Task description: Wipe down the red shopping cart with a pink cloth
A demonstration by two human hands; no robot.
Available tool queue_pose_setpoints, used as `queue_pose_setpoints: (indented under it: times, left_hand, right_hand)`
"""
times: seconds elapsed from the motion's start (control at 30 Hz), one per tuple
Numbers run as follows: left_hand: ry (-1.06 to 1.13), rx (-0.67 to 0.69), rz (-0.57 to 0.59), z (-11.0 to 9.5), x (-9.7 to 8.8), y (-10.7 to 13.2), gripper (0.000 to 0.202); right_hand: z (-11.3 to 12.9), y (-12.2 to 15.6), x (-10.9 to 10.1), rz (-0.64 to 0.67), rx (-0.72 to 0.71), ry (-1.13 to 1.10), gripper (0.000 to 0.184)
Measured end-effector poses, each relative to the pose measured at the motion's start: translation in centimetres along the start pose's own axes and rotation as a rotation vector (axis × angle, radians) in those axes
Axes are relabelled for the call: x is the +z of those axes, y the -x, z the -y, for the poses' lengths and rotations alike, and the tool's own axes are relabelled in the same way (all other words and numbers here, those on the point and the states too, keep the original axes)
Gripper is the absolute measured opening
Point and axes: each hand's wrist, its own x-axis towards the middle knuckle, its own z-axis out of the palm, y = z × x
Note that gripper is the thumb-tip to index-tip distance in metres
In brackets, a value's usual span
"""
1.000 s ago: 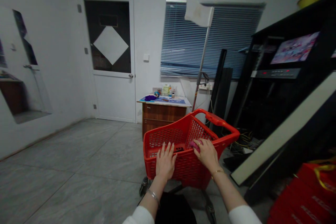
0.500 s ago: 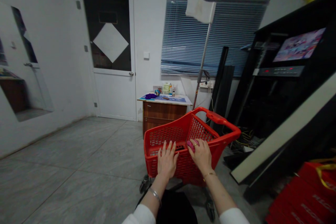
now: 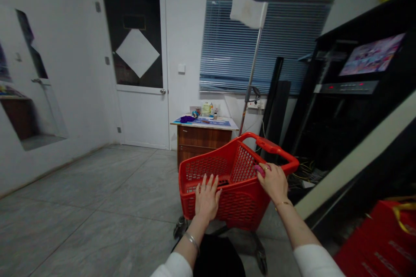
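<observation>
Along the near side of the red shopping cart (image 3: 238, 205), I have both hands in view. My right hand (image 3: 275, 184) is at the cart's handle end, its fingers curled closed around a small pink cloth (image 3: 259, 170). Only a bunched edge of that cloth reaches me, creased and deeper pink against the brighter red of the cart's rim; the rest is hidden under the fingers. My left hand (image 3: 206, 201) is over the same rim, farther from the cart's handle (image 3: 273, 147), with fingers stretched, spread and holding nothing; I cannot tell from here whether it touches the plastic.

The cart stands upright on a grey floor (image 3: 97, 181). Its body is red plastic, the walls pierced by a lattice of small openings, the far upper edge sweeping up toward the rounded handle. Dark legs run beneath it to blackish casters (image 3: 261, 259). Down inside the cart I can pick out a dark patch (image 3: 223, 182), too small to name. Beyond the cart is a brown wooden cabinet (image 3: 204, 138) with a purple cloth (image 3: 187, 119) and small bottles (image 3: 212, 109) on top; behind the cart and off to its left, I see a white door (image 3: 143, 119).
</observation>
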Motion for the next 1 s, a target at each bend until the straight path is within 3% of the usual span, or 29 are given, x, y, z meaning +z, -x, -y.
queue_pose_setpoints:
  times: [0.2, 0.3, 0.37, 0.47, 0.6, 0.7, 0.8, 1.0]
  left_hand:
    - [-0.011, -0.003, -0.012, 0.1, 0.1, 0.1, 0.055]
    - [-0.007, -0.004, 0.003, 0.3, 0.0, 0.1, 0.053]
    - [-0.003, -0.003, 0.016, 0.4, -0.2, 0.1, 0.052]
    - [0.0, 0.0, 0.018, 0.4, -0.3, 0.1, 0.052]
    - [0.002, 0.0, -0.001, 0.3, -0.1, 0.1, 0.052]
    - [0.01, -0.012, -0.009, 0.1, 0.1, 0.1, 0.051]
    - [0.017, -0.021, -0.009, -0.2, 0.2, 0.1, 0.052]
    - [0.015, -0.02, -0.006, -0.1, -0.1, 0.1, 0.051]
  right_hand:
    - [8.8, 3.4, 0.4, -0.038, -0.059, -0.112, 0.033]
    - [11.0, 4.1, 0.4, -0.019, -0.079, -0.171, 0.033]
    - [10.3, 3.9, 0.3, 0.023, -0.129, -0.201, 0.034]
    - [6.4, 2.3, 0.2, 0.076, -0.161, -0.182, 0.032]
    - [0.4, 0.0, 0.3, 0.05, -0.042, -0.051, 0.032]
    - [-0.8, -0.3, 0.5, 0.016, -0.007, -0.015, 0.035]
    - [1.9, 1.1, 0.9, -0.028, -0.015, -0.037, 0.035]
    - [10.6, 4.8, 1.6, -0.071, -0.055, -0.158, 0.035]
